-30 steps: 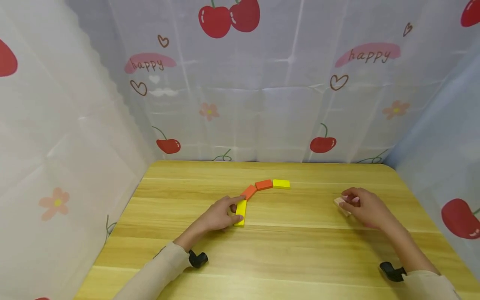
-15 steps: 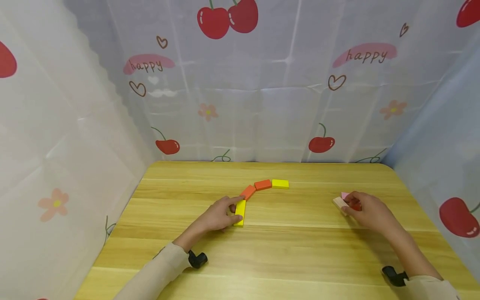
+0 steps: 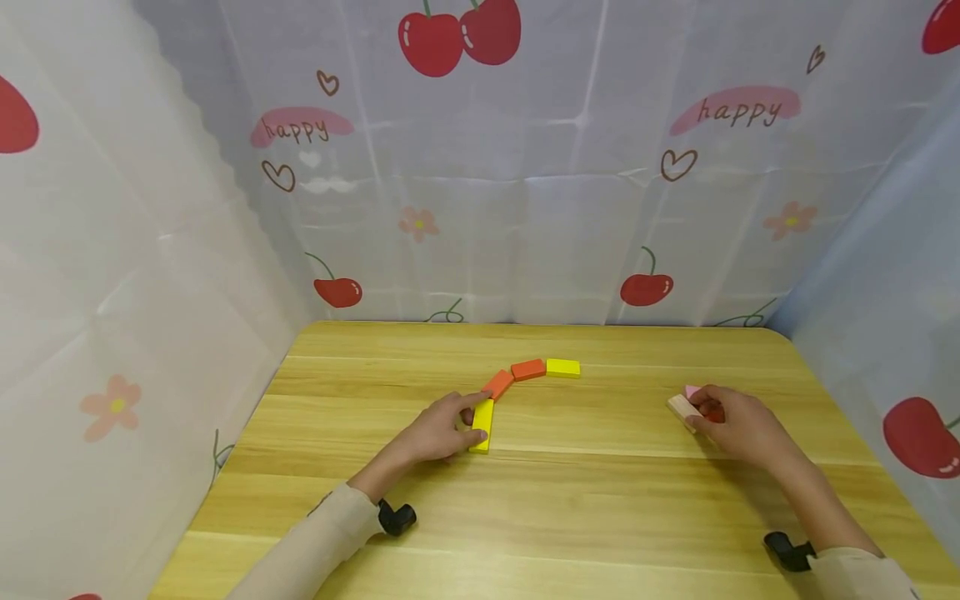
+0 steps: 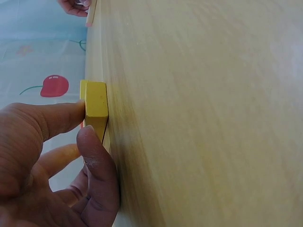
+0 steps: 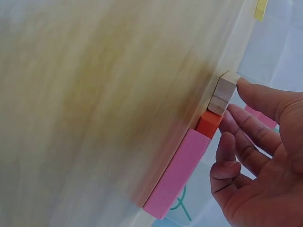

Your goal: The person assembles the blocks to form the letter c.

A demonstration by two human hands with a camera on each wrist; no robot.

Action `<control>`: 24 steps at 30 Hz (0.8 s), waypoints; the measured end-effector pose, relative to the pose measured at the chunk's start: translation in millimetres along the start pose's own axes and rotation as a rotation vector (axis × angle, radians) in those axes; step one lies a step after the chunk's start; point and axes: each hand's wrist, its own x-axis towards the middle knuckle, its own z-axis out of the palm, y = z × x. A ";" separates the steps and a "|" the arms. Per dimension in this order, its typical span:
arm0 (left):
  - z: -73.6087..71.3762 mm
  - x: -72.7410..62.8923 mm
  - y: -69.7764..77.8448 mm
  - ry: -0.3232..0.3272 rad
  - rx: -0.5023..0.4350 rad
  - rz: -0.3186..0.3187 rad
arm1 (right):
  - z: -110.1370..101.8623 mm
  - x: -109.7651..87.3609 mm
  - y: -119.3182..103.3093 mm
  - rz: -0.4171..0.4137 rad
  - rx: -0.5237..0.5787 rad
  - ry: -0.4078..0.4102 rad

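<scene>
In the head view, my left hand (image 3: 437, 429) rests its thumb on the near part of a yellow block (image 3: 484, 421), its index finger reaching to where this meets an orange block (image 3: 498, 384). Another orange block (image 3: 528, 369) and a yellow block (image 3: 563, 367) carry on the curved row. At the right, my right hand (image 3: 738, 421) holds a plain wooden block (image 3: 682, 410) between thumb and fingers. A pink block (image 5: 177, 172) and an orange-red block (image 5: 209, 124) lie close by the wooden one in the right wrist view. My fingers partly hide them in the head view.
The blocks lie on a light wooden table (image 3: 570, 500). Behind it and at both sides hangs a pale curtain (image 3: 525, 242) with cherry prints. Each wrist bears a black camera mount, the left mount (image 3: 397, 517) and the right mount (image 3: 789, 552).
My right hand has shifted slightly, and more of the wooden, pink and orange-red blocks now shows. The left hand and the curved row look unchanged.
</scene>
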 end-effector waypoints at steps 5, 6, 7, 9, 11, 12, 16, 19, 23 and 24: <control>0.1 0.2 0.9 -0.001 0.002 -0.007 | 1.6 0.5 0.1 0.001 0.000 0.005; 0.2 0.3 0.9 -0.001 0.002 -0.007 | 1.5 0.5 -0.4 0.001 0.003 0.004; 0.1 0.2 0.9 -0.001 0.000 -0.007 | 1.4 0.4 -1.3 0.001 0.007 0.004; 0.1 0.2 1.1 -0.002 -0.004 -0.006 | 1.4 0.1 -3.3 -0.003 0.019 0.004; 0.0 0.1 0.7 -0.002 -0.011 -0.004 | 2.1 0.1 -5.3 -0.012 0.024 0.007; 0.0 0.0 0.6 -0.003 -0.013 -0.003 | 2.6 0.1 -6.1 -0.014 0.026 0.008; 0.1 0.2 0.1 -0.004 -0.024 -0.001 | 5.4 0.2 -9.2 -0.026 0.038 0.003; 0.3 0.2 0.2 -0.004 -0.029 -0.002 | 8.1 0.3 -12.0 -0.037 0.045 -0.002; 0.5 -0.4 -0.2 -0.006 -0.035 -0.002 | 11.4 -0.2 -16.5 -0.060 0.055 0.002; 0.5 -0.4 -0.5 -0.006 -0.035 -0.003 | 11.9 -0.5 -17.7 -0.064 0.060 0.001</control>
